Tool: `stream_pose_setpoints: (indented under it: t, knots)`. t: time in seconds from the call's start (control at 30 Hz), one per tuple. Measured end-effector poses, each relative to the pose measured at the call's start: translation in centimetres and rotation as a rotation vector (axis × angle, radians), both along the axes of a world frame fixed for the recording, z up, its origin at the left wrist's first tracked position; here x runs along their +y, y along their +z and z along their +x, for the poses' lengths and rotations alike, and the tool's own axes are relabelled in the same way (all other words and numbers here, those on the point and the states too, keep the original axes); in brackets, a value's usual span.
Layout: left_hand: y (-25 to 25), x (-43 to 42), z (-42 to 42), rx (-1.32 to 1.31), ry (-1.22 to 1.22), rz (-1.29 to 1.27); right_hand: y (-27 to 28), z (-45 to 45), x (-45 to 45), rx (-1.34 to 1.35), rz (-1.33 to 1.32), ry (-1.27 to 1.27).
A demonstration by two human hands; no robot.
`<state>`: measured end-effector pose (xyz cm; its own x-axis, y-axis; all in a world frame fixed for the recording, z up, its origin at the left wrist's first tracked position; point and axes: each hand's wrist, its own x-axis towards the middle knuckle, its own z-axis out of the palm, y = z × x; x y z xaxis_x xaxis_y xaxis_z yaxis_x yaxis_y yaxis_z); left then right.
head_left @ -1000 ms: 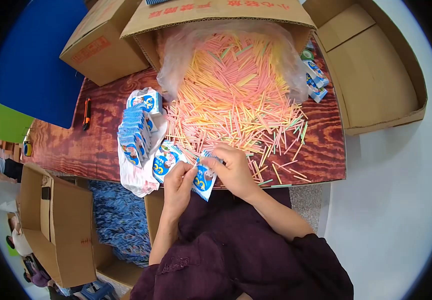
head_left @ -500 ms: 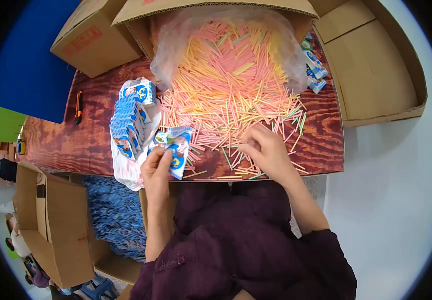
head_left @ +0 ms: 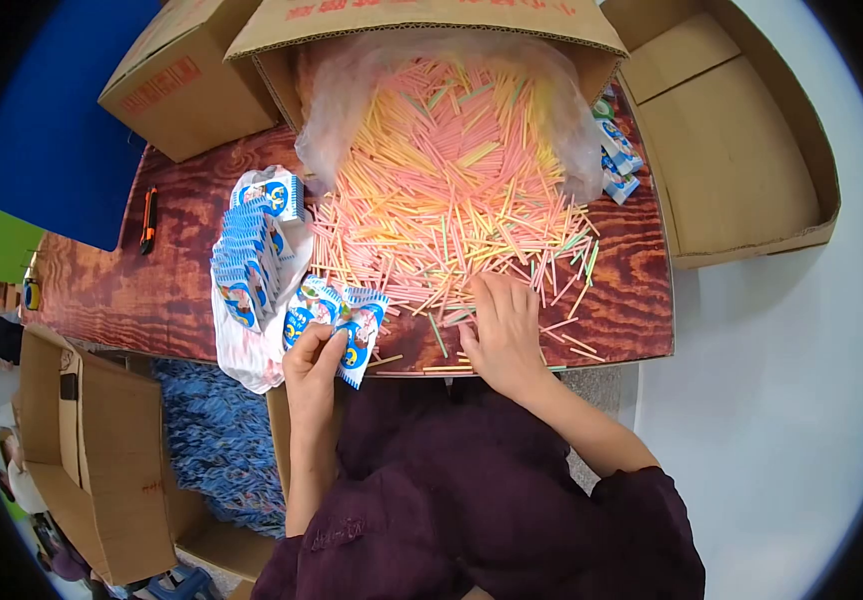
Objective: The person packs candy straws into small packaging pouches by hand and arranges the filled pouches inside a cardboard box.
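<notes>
My left hand (head_left: 312,365) pinches a small blue-and-white printed packet (head_left: 360,335) between thumb and fingers, near the table's front edge. A second similar packet (head_left: 309,305) lies against it, just above my fingers. Over the near edge of a heap of thin pink, yellow and green sticks (head_left: 452,190) is my right hand (head_left: 505,335). Its fingers stretch forward, the thumb stands apart, and I see nothing held in it. To the left, a row of blue-and-white packets (head_left: 247,255) rests on a white plastic bag (head_left: 242,350).
The sticks spill from a plastic-lined cardboard box (head_left: 432,25) onto the wood-patterned table (head_left: 642,290). An orange-and-black cutter (head_left: 149,220) lies at left. An open carton (head_left: 752,150) stands at right. Below left, another carton (head_left: 102,460) stands beside a mass of blue wrappers (head_left: 217,440).
My right hand has moved left and toward me, its curled fingers now stretched out. The packets at my left hand have spread, showing more of the second one. The view has shifted slightly.
</notes>
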<state>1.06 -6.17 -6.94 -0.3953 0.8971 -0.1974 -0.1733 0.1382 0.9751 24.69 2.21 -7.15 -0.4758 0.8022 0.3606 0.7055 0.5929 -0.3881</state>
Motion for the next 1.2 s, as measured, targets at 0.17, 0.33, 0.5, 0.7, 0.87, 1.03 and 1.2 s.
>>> stream_pose_setpoints:
  t: [0.17,0.33,0.5,0.7,0.87,1.03,1.2]
  knots:
    - [0.7,-0.1,0.2,0.003,-0.011,-0.015,0.3,-1.5,3.0,-0.1,-0.014,-0.106]
    - [1.0,-0.1,0.3,-0.02,-0.05,-0.027,-1.6,-2.7,4.5,-0.232,0.098,-0.112]
    - [0.4,-0.3,0.0,-0.038,-0.046,-0.013,-1.7,-1.7,5.6,-0.216,0.224,0.006]
    - [1.2,-0.2,0.1,0.01,-0.041,-0.011,0.8,0.4,8.7,0.011,-0.199,-0.012]
    - [1.3,0.3,0.3,0.029,-0.06,-0.013,-2.5,1.5,13.5,0.678,-0.491,0.01]
    - [0.2,0.5,0.1,0.025,-0.096,0.009,0.5,2.5,15.4,0.589,-0.76,0.005]
    - [0.3,0.7,0.6,-0.02,-0.087,0.003,1.9,2.0,15.3,0.671,-0.89,0.021]
